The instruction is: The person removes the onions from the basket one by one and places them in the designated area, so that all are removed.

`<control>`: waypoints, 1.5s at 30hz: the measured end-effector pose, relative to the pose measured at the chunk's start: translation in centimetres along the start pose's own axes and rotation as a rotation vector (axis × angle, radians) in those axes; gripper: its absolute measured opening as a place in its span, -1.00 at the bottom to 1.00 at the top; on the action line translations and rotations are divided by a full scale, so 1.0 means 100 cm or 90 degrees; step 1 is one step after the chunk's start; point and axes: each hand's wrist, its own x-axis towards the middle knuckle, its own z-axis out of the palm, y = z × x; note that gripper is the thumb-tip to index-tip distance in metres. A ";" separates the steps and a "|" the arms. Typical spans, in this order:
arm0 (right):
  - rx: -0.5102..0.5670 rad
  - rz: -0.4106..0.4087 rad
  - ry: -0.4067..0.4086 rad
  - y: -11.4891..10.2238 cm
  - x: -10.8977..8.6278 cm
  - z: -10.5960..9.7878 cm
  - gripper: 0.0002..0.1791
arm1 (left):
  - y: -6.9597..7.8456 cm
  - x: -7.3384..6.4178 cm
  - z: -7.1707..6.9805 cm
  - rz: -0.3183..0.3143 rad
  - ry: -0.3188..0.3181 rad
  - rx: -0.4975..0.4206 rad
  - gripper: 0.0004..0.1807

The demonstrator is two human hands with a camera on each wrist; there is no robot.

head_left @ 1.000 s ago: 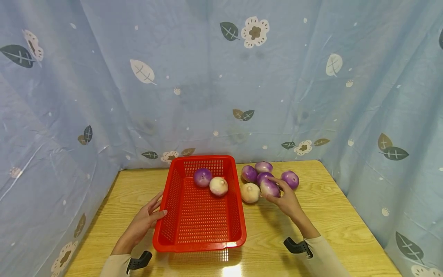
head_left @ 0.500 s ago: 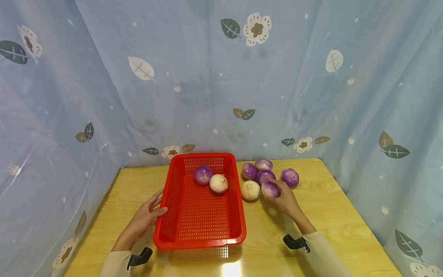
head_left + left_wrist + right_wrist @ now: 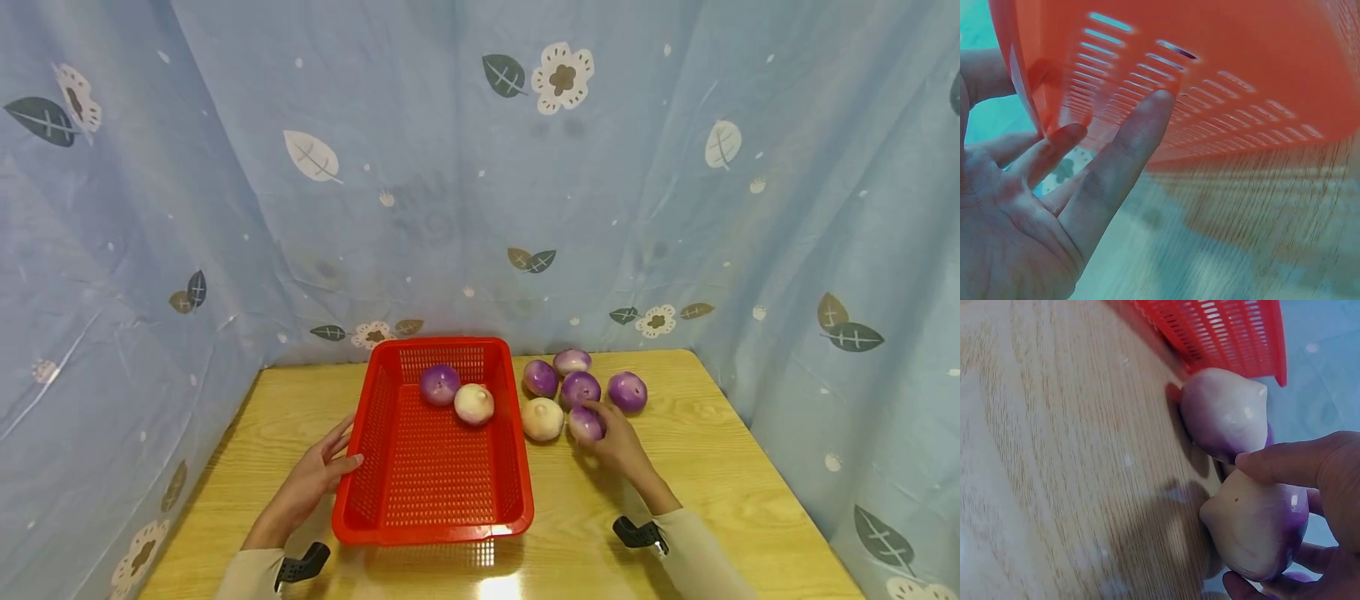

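A red plastic basket (image 3: 435, 492) with slotted walls stands on the wooden table, holding a purple turnip (image 3: 440, 385) and a mostly white turnip (image 3: 474, 404). My left hand (image 3: 311, 475) holds its left side, thumb over the rim and fingers against the outer wall (image 3: 1229, 94). To the basket's right, my right hand (image 3: 621, 442) grips a purple-and-white turnip (image 3: 1254, 525), thumb on one side and fingers round the other. That turnip is low over the table, beside a whitish turnip (image 3: 542, 419) close to the basket wall.
Behind the gripped turnip lie several more: a purple one (image 3: 581, 389) right behind, another (image 3: 541, 378) near the basket, a paler one (image 3: 572, 361) at the back and one (image 3: 627, 392) farther right. A blue patterned curtain (image 3: 420, 250) encloses the table (image 3: 720, 467).
My right hand has drawn slightly towards me with its turnip, showing more of the purple turnip behind. The left hand and basket have stayed in place.
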 end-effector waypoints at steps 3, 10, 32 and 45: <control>0.010 0.004 0.007 -0.001 0.000 -0.001 -0.28 | 0.000 0.000 0.000 0.009 0.001 0.000 -0.16; 0.018 0.019 0.004 -0.004 -0.002 -0.007 -0.28 | 0.000 0.001 -0.002 0.009 -0.002 0.007 -0.17; 0.032 -0.016 0.060 -0.028 -0.001 -0.039 -0.35 | -0.003 0.000 0.002 0.012 0.001 -0.001 -0.17; 0.073 -0.123 0.113 -0.083 -0.001 -0.050 -0.43 | -0.005 0.000 0.002 0.010 0.000 -0.003 -0.16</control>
